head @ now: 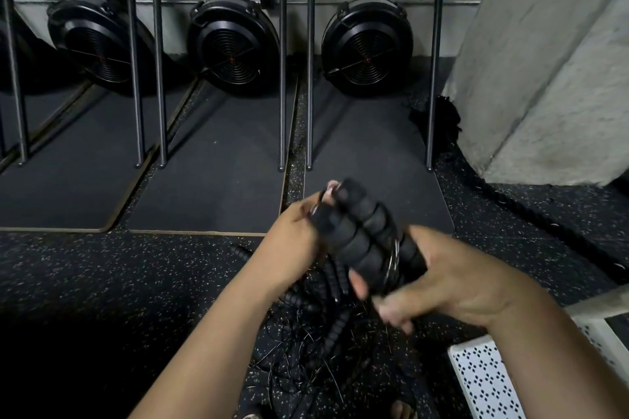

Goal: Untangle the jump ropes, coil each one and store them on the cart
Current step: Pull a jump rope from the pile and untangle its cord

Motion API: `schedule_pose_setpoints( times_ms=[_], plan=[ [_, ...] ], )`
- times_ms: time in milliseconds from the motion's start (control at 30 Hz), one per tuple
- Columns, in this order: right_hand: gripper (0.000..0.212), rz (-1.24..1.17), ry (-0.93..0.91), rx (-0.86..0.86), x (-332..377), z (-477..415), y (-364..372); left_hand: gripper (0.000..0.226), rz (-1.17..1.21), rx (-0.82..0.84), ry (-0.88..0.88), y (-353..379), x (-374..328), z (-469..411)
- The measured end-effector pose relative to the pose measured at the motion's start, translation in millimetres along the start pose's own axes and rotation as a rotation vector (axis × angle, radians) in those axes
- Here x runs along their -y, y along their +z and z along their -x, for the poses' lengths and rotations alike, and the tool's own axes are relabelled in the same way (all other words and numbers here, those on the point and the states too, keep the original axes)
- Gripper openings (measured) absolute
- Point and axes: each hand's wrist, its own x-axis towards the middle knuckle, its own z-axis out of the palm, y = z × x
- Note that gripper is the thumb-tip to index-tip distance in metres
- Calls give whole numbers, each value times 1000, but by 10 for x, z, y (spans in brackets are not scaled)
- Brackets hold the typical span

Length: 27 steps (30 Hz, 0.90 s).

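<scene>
Two black ribbed foam handles point(357, 238) sit side by side in your grasp, held up over the floor point(102, 282) and tilted, their upper ends leaning away from you and to the left. Your left hand point(292, 241) is curled round those upper ends, with its fingertips point(331, 188) showing over the top. Your right hand point(452, 275) clasps the lower ends (it is blurred, so you cannot make out how each finger lies). Several turns of thin shiny cable point(393, 260) are wound round the handles just beside your right hand.

Below both hands, on the speckled floor, lies a tangle of ropes point(306, 347). It is made of thin dark cords crossing one another with more ribbed grips mixed in, one of them poking out to the left of your left wrist. The white perforated cart point(483, 381) stands at the near right corner of the floor, near the tangle but apart from it.

Toward the far edge of the floor, dark mats point(211, 180) lie side by side. Upright metal poles point(282, 78) stand on them, and three round black fan housings point(233, 44) sit against the wall. A concrete pillar point(544, 61) rises on the right, with a thick black rope point(439, 122) bunched at its foot.
</scene>
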Motion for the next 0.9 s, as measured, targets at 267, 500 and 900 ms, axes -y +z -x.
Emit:
schedule_pose_setpoints(
  times_ms=[267, 500, 900],
  plan=[
    [33, -127, -3, -759, -269, -195, -173, 55, 38, -270, -55, 87, 132, -113],
    [38, 226, 358, -535, -413, -204, -161, 58, -237, -237, -16, 59, 135, -118],
    [44, 116, 242, 207, -92, -59, 13, 23, 4, -126, 4, 26, 141, -141]
  ],
)
